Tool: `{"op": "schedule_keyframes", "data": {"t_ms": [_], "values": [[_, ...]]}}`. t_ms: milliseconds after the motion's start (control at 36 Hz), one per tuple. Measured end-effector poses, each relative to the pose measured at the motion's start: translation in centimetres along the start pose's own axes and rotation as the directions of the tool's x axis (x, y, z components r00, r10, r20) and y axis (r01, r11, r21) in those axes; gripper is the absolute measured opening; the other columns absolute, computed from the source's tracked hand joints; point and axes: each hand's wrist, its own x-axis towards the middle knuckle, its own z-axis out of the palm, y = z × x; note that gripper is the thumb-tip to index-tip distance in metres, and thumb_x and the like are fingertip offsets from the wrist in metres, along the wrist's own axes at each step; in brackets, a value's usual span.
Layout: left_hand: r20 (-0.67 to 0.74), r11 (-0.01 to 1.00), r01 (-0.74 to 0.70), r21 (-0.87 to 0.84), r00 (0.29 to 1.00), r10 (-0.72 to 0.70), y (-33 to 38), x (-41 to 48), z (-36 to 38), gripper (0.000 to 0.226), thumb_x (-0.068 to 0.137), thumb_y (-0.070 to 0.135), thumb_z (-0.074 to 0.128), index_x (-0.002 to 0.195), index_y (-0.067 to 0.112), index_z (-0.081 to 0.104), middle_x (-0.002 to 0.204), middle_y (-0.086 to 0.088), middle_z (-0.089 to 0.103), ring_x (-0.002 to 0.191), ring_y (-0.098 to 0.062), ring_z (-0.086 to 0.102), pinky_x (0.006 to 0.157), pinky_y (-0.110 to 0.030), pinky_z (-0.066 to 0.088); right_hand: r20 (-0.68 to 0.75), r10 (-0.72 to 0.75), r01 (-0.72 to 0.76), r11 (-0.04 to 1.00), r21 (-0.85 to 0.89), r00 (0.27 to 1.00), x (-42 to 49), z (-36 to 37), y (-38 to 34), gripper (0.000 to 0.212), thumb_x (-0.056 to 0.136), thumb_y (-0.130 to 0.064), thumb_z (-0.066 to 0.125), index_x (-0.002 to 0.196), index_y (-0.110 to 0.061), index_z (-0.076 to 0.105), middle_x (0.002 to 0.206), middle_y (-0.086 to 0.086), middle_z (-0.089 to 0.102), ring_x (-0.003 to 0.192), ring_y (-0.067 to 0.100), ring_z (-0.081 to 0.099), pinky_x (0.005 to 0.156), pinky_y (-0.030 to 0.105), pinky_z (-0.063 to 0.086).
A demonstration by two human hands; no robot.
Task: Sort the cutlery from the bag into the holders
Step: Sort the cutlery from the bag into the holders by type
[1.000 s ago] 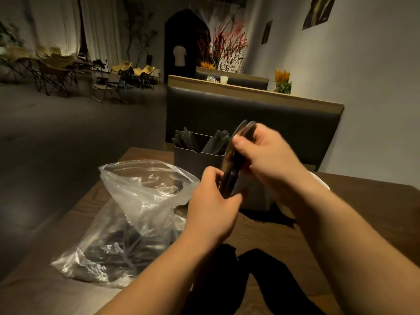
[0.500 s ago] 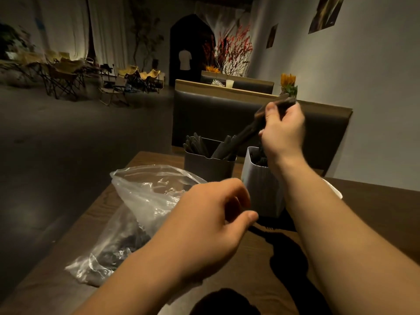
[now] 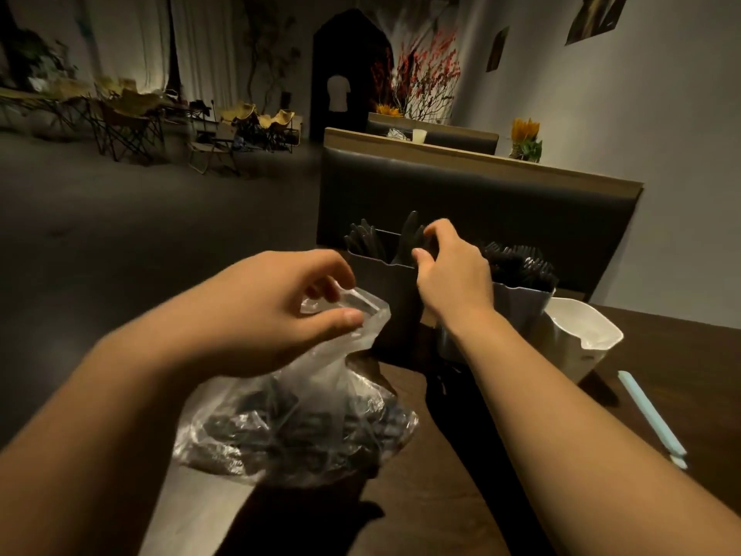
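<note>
While the left hand (image 3: 272, 311) pinches the bag's (image 3: 304, 415) rim on the tabletop (image 3: 661, 347), the right hand's (image 3: 453, 278) grip pinches cutlery (image 3: 409, 234) in the dark holder (image 3: 385, 290); probably light, stiff, slick, best taken by handles.

We see a thin clear plastic bag (image 3: 320, 395), crinkled and glossy where the light catches it, full of matt black plastic cutlery (image 3: 288, 431). It lies on a dark brown wooden table (image 3: 681, 343) with a smooth, dull finish. The black padded seat back (image 3: 521, 210) looks leather-like and faintly shiny, the white squarish holder (image 3: 577, 343) smooth.
</note>
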Motion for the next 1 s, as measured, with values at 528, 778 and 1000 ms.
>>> {"op": "schedule_keyframes", "data": {"t_ms": [528,778,1000], "values": [[0.505,0.841,-0.211,0.499,0.859,-0.083,-2.4,-5.3,3.4,0.045,0.083,0.066,0.061,0.12,0.045,0.047,0.107,0.014,0.058,0.093,-0.012,0.057,0.079,-0.029,0.045,0.838,-0.259,0.459,0.888,0.012,0.48,-7.4,0.6,-7.6,0.03,0.09,-0.033,0.071,0.118,-0.026,0.063,0.112,-0.005,0.068,0.102,0.016,0.063,0.092,0.039,0.054],[0.564,0.786,-0.072,0.614,0.737,-0.373,-1.7,-6.9,1.9,0.075,0.077,0.076,0.062,0.14,0.052,0.03,0.113,0.011,0.043,0.115,-0.015,0.032,0.103,-0.038,0.04,0.923,0.096,0.65,0.683,-0.334,0.373,-7.1,-2.1,-8.0,0.103,0.075,-0.046,0.083,0.158,-0.026,0.025,0.161,0.002,0.032,0.145,0.028,0.035,0.118,0.038,0.031],[0.59,0.688,-0.136,0.713,0.648,-0.483,-1.7,-6.1,1.9,0.081,0.073,0.083,0.058,0.143,0.043,0.046,0.154,0.015,0.043,0.149,-0.03,-0.028,0.119,-0.063,-0.008,0.915,-0.012,0.693,0.657,-0.298,0.404,-7.6,-1.0,-9.4,0.086,0.08,-0.051,0.077,0.152,-0.025,0.037,0.153,0.005,0.043,0.137,0.031,0.041,0.114,0.046,0.037]]}}
